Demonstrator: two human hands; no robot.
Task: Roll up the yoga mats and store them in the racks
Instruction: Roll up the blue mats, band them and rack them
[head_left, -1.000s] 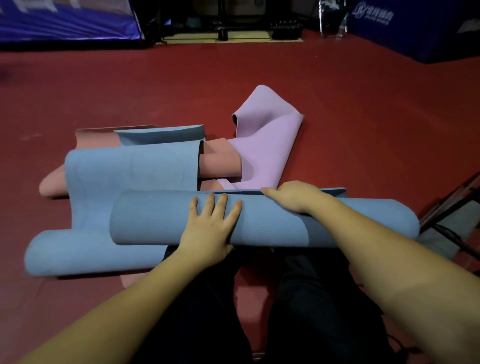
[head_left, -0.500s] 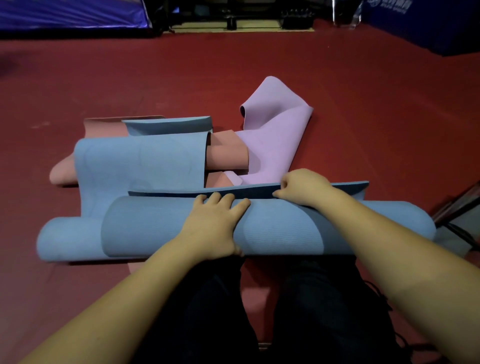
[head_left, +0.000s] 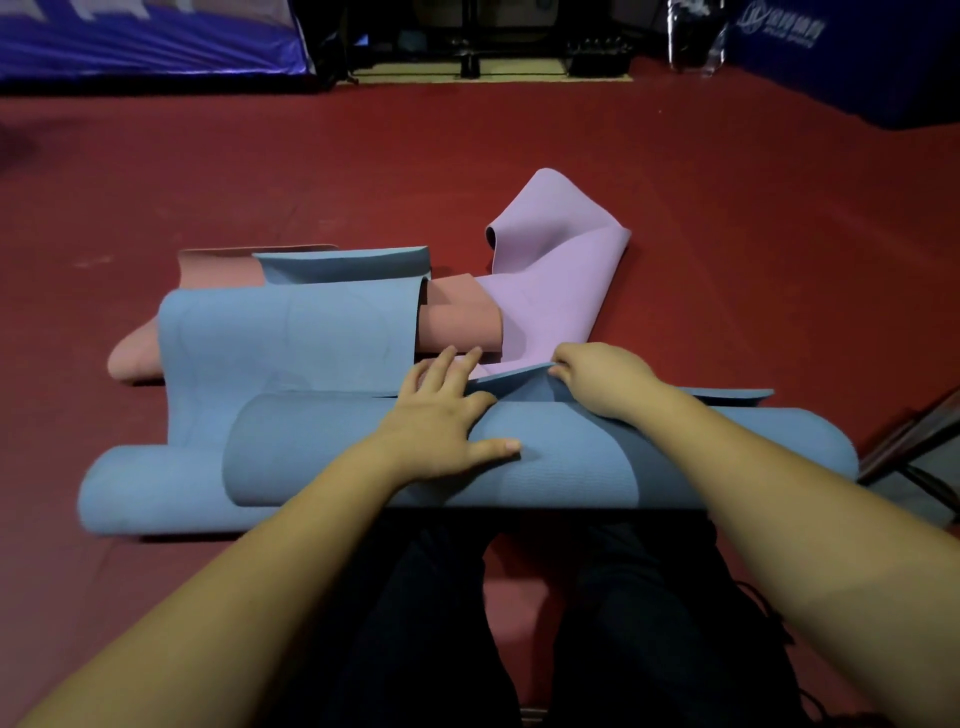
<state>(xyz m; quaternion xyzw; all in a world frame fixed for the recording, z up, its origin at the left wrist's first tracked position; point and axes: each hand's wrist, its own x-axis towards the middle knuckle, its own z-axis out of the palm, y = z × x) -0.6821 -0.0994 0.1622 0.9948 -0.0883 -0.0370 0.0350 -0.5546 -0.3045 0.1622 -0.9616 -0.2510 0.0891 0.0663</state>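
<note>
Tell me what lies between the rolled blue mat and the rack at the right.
Nothing visible: the rolled blue mat ends just short of the rack, with only bare red floor around. Both hands rest on it.

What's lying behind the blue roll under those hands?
Behind the blue roll: a looser blue mat, a pink mat, a lilac mat. Their lower parts are hidden.

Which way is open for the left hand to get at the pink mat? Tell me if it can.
Probably yes. The left hand rests on the blue roll, fingertips already beside the pink mat, which lies exposed just beyond them with nothing between.
</note>
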